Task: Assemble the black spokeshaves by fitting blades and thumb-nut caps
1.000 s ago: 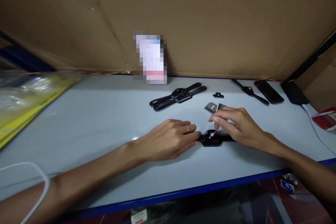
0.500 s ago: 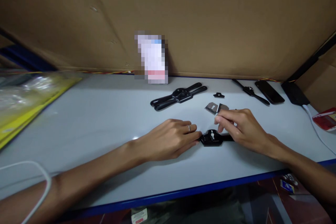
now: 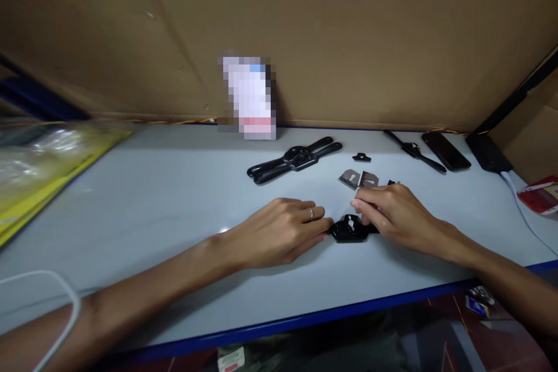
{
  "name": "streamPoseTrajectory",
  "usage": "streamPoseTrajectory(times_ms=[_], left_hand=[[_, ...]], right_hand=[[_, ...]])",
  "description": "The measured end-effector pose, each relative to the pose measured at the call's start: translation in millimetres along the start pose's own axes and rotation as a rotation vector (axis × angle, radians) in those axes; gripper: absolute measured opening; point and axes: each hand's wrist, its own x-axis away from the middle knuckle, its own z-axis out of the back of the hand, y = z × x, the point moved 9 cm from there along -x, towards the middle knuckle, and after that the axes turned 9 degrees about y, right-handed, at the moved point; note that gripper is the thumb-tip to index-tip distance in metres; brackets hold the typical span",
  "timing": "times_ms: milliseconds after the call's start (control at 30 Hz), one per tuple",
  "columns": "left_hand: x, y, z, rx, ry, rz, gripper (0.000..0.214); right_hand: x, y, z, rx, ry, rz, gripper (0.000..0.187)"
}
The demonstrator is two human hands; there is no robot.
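Observation:
A black spokeshave [image 3: 350, 230] lies on the table, a small silver screw part showing at its centre. My left hand [image 3: 283, 232], wearing a ring, has its fingers closed on the left handle. My right hand [image 3: 392, 212] hovers over the right handle with thumb and forefinger pinched together; whatever is between them is hidden. Just beyond it lie two flat metal blades, a left blade [image 3: 350, 177] and a right blade [image 3: 369, 179], both slotted. A small black cap piece [image 3: 361, 157] rests behind them, and another dark piece [image 3: 393, 182] is partly covered by my right hand.
Two spokeshaves [image 3: 296, 160] lie side by side farther back, and another spokeshave [image 3: 414, 150] is at the right. Beside that are a phone [image 3: 447, 151] and a black device [image 3: 489, 154] with a white cable. Plastic bags [image 3: 43, 157] cover the left end.
My right hand has moved slightly left and down, from beside the blades toward the spokeshave's body. More of the right blade now shows. My left hand stays on the handle.

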Motion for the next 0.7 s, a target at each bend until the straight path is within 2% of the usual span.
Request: streamPoseTrajectory(times_ms=[267,700], left_hand=[[-1.2,1.1,3.3,-0.017,0.022,-0.006,0.03],[0.3,1.6,1.6,-0.011,0.017,-0.017,0.027]], right_hand=[[-0.5,0.6,5.0,0.002,0.057,0.009,0.035],[-0.9,2.2,2.1,0.019,0.047,0.018,0.035]])
